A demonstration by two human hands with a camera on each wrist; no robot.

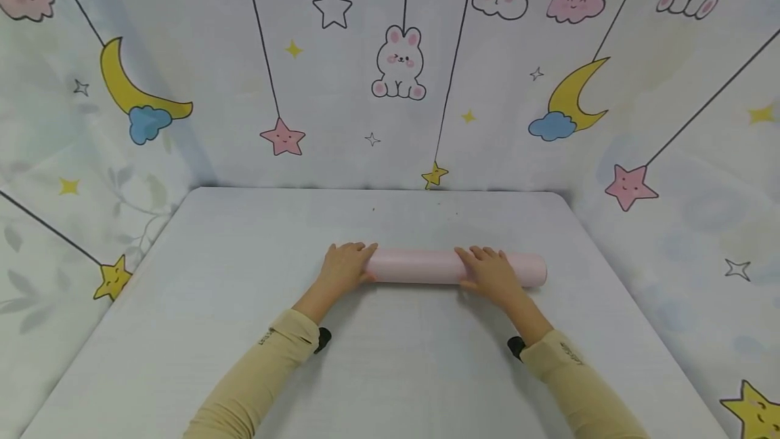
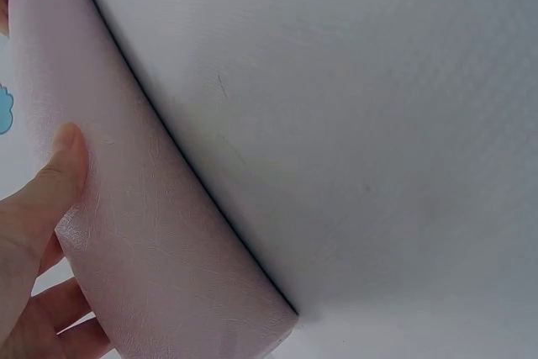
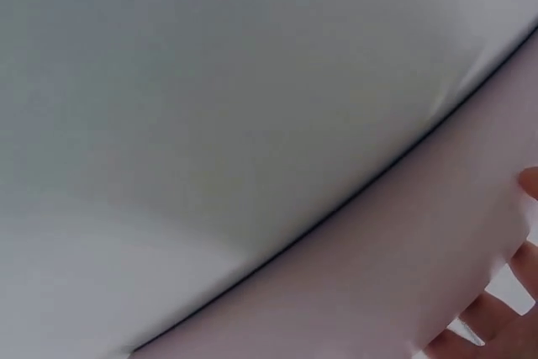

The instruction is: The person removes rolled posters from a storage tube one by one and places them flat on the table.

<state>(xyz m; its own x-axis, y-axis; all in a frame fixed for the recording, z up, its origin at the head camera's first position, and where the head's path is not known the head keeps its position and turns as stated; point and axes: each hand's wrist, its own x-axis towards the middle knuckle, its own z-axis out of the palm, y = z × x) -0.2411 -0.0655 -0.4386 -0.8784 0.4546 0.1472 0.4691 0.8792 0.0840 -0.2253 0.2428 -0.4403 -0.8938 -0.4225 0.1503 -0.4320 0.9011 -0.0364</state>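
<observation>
A pale pink rolled-up mat lies crosswise on the white table, past its middle. Its surface looks wrinkled like leather in the left wrist view, and a dark line runs along its lower edge. My left hand grips the roll's left end, thumb on the near side and fingers round the far side. Toward the right end, my right hand holds it the same way, with a short stretch of roll showing beyond. Only its fingertips and part of the palm show in the right wrist view.
The white table has rounded far corners and a few small specks near the back. Behind and beside it hang white cloth walls printed with stars, moons and rabbits. Dark bands sit at both wrists, below beige sleeves.
</observation>
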